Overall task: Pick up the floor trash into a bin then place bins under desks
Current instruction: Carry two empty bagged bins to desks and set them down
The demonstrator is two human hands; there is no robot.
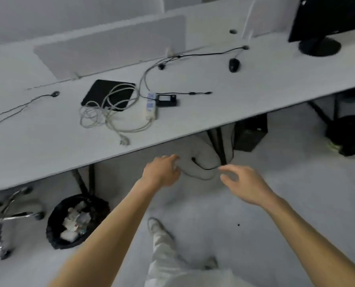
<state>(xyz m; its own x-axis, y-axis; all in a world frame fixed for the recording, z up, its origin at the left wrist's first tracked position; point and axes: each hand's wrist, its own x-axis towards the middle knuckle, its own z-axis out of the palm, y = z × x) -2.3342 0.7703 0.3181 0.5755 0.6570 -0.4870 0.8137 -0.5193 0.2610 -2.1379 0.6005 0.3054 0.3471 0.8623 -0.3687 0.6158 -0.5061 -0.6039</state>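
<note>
A black mesh bin [77, 220] holding crumpled paper trash [74, 222] stands on the floor at the lower left, beside a desk leg and partly under the desk's front edge. Both my arms stretch forward over the floor. My left hand [162, 172] has relaxed fingers and reaches the edge of a grey rounded object [203, 160] under the desk; whether it touches is unclear. My right hand [245, 183] hovers just right of that object, fingers spread, holding nothing. A black square bin [251, 133] sits further back under the desk.
The long white desk [213, 112] carries coiled cables, a black pad, a power adapter, a mouse and a monitor. Another black bin with a bag [348, 133] stands at the right. A chrome chair base [4, 220] is at the lower left. My legs and shoes are below.
</note>
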